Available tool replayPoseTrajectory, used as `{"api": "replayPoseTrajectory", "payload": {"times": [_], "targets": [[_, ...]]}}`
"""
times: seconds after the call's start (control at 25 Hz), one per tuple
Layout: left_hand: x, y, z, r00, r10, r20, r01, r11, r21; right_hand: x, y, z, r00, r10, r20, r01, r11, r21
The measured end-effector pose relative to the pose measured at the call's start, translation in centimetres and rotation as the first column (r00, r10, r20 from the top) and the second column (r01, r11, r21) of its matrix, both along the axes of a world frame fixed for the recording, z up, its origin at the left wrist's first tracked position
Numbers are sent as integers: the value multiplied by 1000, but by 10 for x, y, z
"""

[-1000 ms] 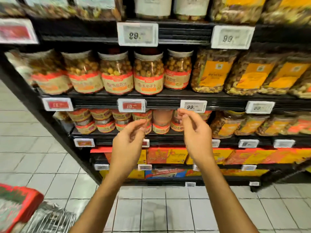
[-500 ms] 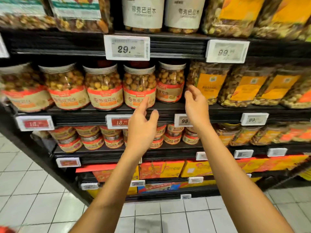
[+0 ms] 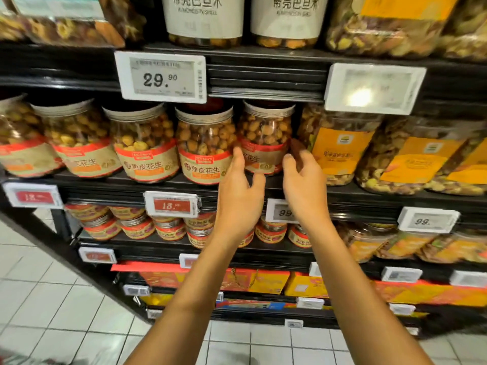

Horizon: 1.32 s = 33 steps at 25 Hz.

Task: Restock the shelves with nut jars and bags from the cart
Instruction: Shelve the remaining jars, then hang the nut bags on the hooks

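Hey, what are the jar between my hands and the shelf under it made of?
Jar: probably clear glossy plastic; nuts show through and the wall glints. Shelf: black, matte, likely painted metal or plastic; the ribbed front edge leaves it open.

a shop, supermarket snack aisle. black tiered shelves (image 3: pixel 266 75) packed with rows of identical nut jars (image 3: pixel 143 143) with red printed labels, all facing out, orange-label tubs (image 3: pixel 340 151) beside them, white-label tubs (image 3: pixel 203 17) above, small cans (image 3: pixel 168 230) and bright gift boxes (image 3: pixel 268 281) lower down. electronic price tags (image 3: pixel 374 88) clipped along the shelf edges, a 29.90 tag (image 3: pixel 160 76), a red 18 tag (image 3: pixel 172 205), a 99 tag (image 3: pixel 427 219); pale tiled floor (image 3: pixel 52 299) under the rack.
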<state>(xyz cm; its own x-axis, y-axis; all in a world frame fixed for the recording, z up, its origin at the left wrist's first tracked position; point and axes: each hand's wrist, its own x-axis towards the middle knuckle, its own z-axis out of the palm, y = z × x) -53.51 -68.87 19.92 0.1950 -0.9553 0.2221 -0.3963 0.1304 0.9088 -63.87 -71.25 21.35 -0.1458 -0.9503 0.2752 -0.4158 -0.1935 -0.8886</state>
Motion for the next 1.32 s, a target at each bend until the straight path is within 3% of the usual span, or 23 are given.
{"api": "replayPoseTrajectory", "payload": {"times": [0.36,0.44,0.56,0.64,0.72,0.8,0.96,1.16,1.32], "targets": [[-8,-16,8,988,144,63,-141,989,-40,2,-2,-2,999,-45,-3,45,999,24],[-10,-16,1,981,195,26,-193,979,-60,2,0,5,989,-116,-92,107,989,-104],[-12,-13,-1,955,201,-219,-182,978,106,1,-5,34,961,-153,-229,62,930,-362],[-11,-14,3,867,188,-461,-103,974,204,3,-15,50,889,-37,-456,-92,961,-259],[-9,-18,5,803,174,-569,-51,973,225,2,-25,56,747,76,-660,-178,980,-89],[-9,-20,6,873,155,-463,-68,977,200,0,-29,54,695,77,-715,-197,977,-86],[-16,-23,4,962,180,-205,-173,984,51,-1,-34,51,735,30,-678,-200,964,-174],[-21,-25,-2,968,239,-73,-243,969,-46,6,-41,57,751,42,-659,-157,981,-116],[-16,-29,-7,965,245,-92,-252,964,-82,11,-36,52,772,24,-636,-160,974,-157]]}}
